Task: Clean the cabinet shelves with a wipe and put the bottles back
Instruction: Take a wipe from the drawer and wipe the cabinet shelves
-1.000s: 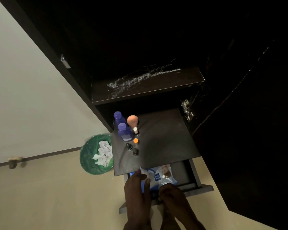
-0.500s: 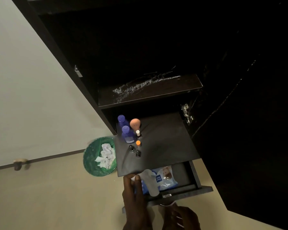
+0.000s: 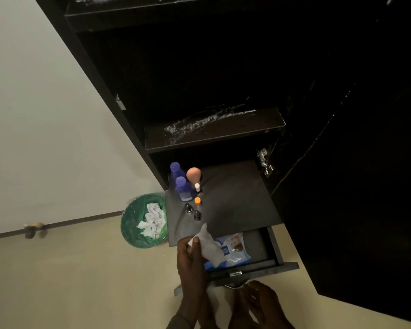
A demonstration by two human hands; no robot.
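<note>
Since the earlier frame the white wet wipe point(image 3: 208, 245) has come further out of the blue-and-white wipe packet point(image 3: 233, 251), and the right hand point(image 3: 259, 302) has dropped below the drawer front. The left hand point(image 3: 191, 262) has its fingers point(image 3: 196, 244) closed on the wipe, above the open dark drawer point(image 3: 259, 268). The right hand's fingers are loosely curled, holding nothing. On the dark pull-out shelf point(image 3: 235, 200), two purple bottles point(image 3: 183, 188), a peach round-topped bottle point(image 3: 193, 175) and small vials point(image 3: 192, 211) crowd the far-left corner; its right part is bare. The dusty dark shelf point(image 3: 214, 129) above is bare. A green waste bin with crumpled wipes point(image 3: 144, 222) stands just left of the cabinet. The open door bounds the right.
</note>
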